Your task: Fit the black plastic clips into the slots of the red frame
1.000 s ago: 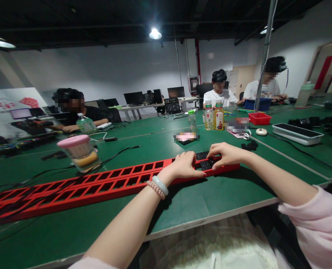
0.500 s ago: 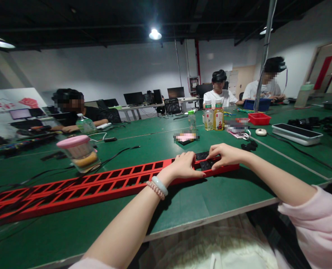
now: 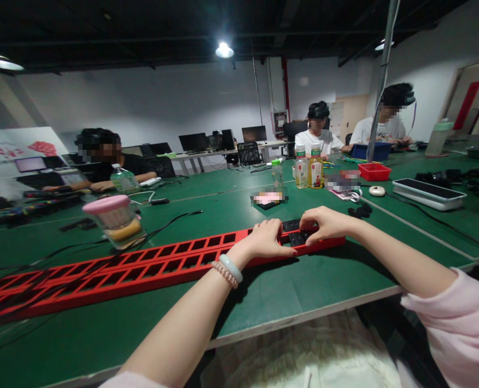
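while red frame (image 3: 158, 279) stays, right hand (image 3: 329, 222) barely shifts

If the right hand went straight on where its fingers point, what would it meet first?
The right hand would probably meet the small black blocks in the long red slotted frame first; whether its fingertips already touch them is unclear.

The left edge crops the red frame (image 3: 150, 284); the right hand's fingers (image 3: 313, 235) partly hide black blocks (image 3: 295, 238)
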A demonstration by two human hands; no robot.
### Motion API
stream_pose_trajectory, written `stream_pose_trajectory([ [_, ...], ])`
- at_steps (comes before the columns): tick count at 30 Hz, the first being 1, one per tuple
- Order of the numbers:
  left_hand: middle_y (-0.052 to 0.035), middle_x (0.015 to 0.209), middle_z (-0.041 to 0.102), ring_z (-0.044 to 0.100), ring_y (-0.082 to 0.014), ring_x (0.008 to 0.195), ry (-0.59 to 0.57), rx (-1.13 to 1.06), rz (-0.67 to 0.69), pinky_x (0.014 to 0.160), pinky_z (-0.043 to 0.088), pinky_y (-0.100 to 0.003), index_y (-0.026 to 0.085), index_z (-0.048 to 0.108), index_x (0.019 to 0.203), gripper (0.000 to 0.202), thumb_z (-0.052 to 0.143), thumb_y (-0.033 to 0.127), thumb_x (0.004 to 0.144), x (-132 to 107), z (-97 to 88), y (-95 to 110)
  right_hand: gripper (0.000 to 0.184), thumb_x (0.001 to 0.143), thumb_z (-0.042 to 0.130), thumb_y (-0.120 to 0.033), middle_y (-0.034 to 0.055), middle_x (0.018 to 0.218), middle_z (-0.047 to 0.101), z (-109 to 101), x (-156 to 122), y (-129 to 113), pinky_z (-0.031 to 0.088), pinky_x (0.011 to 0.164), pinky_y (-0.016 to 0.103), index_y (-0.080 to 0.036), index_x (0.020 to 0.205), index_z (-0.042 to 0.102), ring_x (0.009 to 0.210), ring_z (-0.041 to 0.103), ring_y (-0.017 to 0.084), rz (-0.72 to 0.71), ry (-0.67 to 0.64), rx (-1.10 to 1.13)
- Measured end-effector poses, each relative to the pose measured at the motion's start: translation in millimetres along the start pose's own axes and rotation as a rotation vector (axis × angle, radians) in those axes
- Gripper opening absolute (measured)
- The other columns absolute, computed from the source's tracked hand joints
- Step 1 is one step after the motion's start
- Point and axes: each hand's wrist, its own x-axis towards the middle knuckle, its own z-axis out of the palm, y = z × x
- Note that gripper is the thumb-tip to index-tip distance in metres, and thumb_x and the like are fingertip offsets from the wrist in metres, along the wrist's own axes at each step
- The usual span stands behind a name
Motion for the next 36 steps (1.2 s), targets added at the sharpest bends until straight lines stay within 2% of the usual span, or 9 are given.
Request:
stream_pose_trajectory([
  [8, -0.0063, 0.092, 0.053, 0.05, -0.0262, 0.083, 0.029, 0.009, 0.04, 0.068, 0.037, -0.032, 0.021, 0.046, 0.088, 0.061, 0.054, 0.072, 0.055, 0.9, 3.4, -3.6, 0.037, 0.057, 0.07, -0.044, 0.0017, 0.074, 0.059, 0.1, 0.9, 1.6, 0.038, 0.059, 0.024, -0.015, 0.079, 0.064, 0.068, 0.052, 0.014, 0.011, 0.006, 0.021],
  [15, -0.0057, 0.093, 0.053, 0.051, -0.0266, 0.085, 0.006, 0.0, -0.004, 0.069, 0.037, -0.032, 0.021, 0.047, 0.09, 0.06, 0.057, 0.069, 0.054, -0.4, 0.3, 0.1, 0.03, 0.06, 0.069, -0.043, 0.0012, 0.072, 0.054, 0.5, 0.7, 2.1, 0.037, 0.057, 0.023, -0.015, 0.071, 0.064, 0.065, 0.049, 0.012, -0.02, 0.007, 0.016],
  [22, -0.0058, 0.092, 0.053, 0.051, -0.0263, 0.084, 0.007, 0.004, 0.0, 0.069, 0.036, -0.032, 0.021, 0.047, 0.088, 0.059, 0.057, 0.069, 0.055, 0.2, 1.0, -0.7, 0.031, 0.064, 0.067, -0.045, 0.002, 0.077, 0.053, -1.8, -0.8, 1.2, 0.039, 0.06, 0.023, -0.015, 0.073, 0.065, 0.066, 0.05, 0.012, -0.003, -0.04, 0.018],
  [36, -0.0051, 0.09, 0.054, 0.051, -0.0259, 0.083, 0.005, -0.017, 0.004, 0.07, 0.036, -0.032, 0.021, 0.048, 0.087, 0.058, 0.057, 0.069, 0.055, -0.4, -0.7, 1.1, 0.033, 0.066, 0.065, -0.043, 0.0054, 0.089, 0.054, -3.5, -3.8, -0.6, 0.042, 0.07, 0.026, -0.015, 0.084, 0.067, 0.077, 0.053, 0.015, -0.055, -0.089, 0.034],
])
